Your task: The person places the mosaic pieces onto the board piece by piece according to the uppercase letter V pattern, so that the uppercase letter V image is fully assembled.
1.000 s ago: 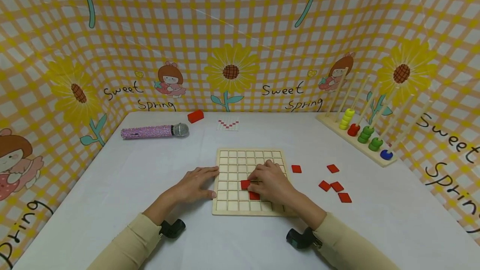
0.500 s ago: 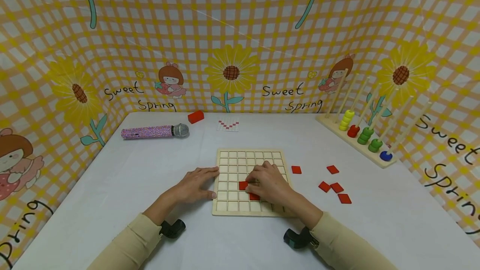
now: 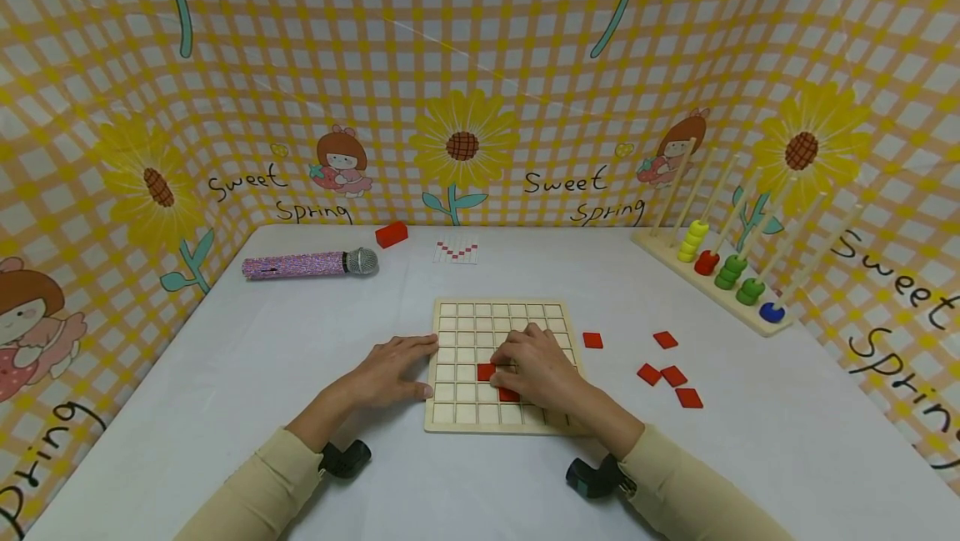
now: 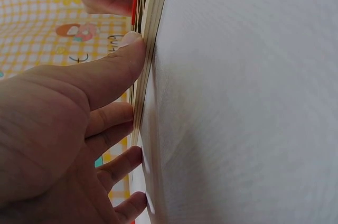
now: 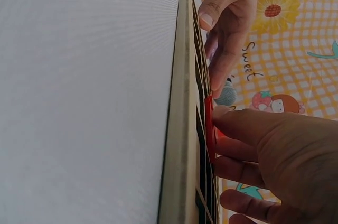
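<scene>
A wooden grid board (image 3: 447,416) lies in the middle of the table. My left hand (image 3: 390,372) rests at its left edge, fingers stretched and thumb touching the side, as the left wrist view also shows. Over the board's middle, my right hand (image 3: 542,368) pinches a red square tile (image 3: 486,372) between thumb and fingertips, flat over a grid cell. A second red tile (image 3: 509,395) sits in a cell one row nearer and to the right, partly under the hand. In the right wrist view the thumb (image 5: 224,115) is right at the red tile.
Several loose red tiles (image 3: 674,375) lie right of the board, one tile (image 3: 592,340) close to its edge. Behind are a pattern card (image 3: 456,250), a red block (image 3: 392,234) and a glittery microphone (image 3: 307,264). A bead abacus (image 3: 720,274) stands back right.
My right hand has shifted slightly left with the red tile, then nearly stopped over the cell. The left hand has stayed at the board's edge.
</scene>
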A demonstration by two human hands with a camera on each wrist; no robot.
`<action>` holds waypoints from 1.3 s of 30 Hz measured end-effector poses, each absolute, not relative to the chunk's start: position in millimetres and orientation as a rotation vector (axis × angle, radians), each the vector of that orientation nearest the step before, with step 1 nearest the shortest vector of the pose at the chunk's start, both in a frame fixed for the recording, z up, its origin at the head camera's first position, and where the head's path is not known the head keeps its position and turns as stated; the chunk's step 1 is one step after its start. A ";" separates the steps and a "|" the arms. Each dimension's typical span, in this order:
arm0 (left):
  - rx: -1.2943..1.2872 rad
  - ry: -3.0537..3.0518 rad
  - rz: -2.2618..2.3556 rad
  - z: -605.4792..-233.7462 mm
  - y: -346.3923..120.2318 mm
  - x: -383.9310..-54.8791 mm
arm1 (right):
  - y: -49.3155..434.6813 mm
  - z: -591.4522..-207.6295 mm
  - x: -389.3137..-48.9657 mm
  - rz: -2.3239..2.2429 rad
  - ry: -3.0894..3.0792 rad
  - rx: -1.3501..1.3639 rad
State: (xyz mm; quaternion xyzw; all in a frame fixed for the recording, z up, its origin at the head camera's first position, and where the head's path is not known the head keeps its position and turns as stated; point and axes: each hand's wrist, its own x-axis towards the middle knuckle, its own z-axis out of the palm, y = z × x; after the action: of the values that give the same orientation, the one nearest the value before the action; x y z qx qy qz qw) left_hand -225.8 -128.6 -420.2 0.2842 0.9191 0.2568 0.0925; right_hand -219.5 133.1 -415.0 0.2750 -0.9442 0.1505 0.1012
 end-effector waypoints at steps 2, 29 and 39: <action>0.843 2.726 0.769 -420.8 -128.8 -226.1 | 133.0 -415.1 -219.6 0.452 -2.792 0.807; 0.832 2.725 0.776 -422.2 -128.3 -226.9 | 211.2 -410.5 -223.7 0.500 -2.793 0.591; 0.842 2.721 0.774 -421.9 -128.5 -226.7 | 244.8 -413.4 -235.4 0.453 -2.886 0.476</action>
State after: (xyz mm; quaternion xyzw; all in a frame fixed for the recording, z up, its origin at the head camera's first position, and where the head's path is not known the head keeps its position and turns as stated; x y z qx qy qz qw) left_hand -226.7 -128.5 -421.9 0.2839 0.9178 0.2609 0.0948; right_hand -235.4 244.8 -413.4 0.1602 -0.9710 0.1524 0.0906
